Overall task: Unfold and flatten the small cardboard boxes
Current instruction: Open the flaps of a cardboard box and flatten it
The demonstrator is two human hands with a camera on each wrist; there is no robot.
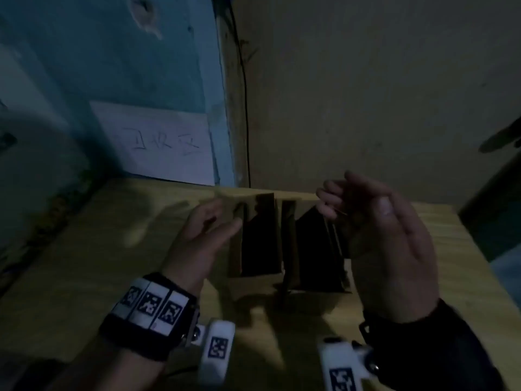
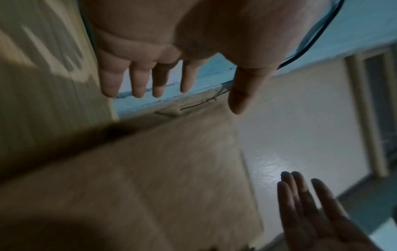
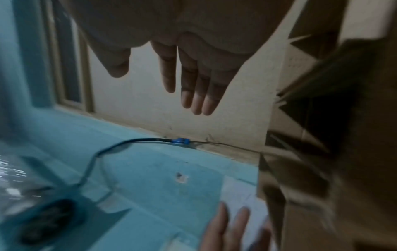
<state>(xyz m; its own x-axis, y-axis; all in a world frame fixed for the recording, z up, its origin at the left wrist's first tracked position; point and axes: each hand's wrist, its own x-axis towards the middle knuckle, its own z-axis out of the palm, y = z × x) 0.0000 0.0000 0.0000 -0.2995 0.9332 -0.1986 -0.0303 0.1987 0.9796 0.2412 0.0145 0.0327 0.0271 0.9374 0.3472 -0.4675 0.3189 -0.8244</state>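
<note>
A brown cardboard box [image 1: 260, 238] stands open on the wooden table [image 1: 93, 263], and a second open cardboard piece [image 1: 313, 249] stands right beside it; their insides are dark. My left hand [image 1: 222, 218] hovers at the left side of the box with fingers spread and straight, holding nothing. My right hand [image 1: 361, 204] is raised at the right side, next to a thin flap edge, also empty. In the left wrist view the left hand [image 2: 189, 81] sits above blurred cardboard [image 2: 150, 169]. In the right wrist view the right hand [image 3: 169, 81] has cardboard [image 3: 333, 152] to its right.
A white paper sign [image 1: 158, 142] with handwriting is stuck on the blue wall behind the table. A black cable [image 1: 245, 108] runs down the corner where the blue and beige walls meet. The table's right edge [image 1: 473, 249] lies close to my right hand.
</note>
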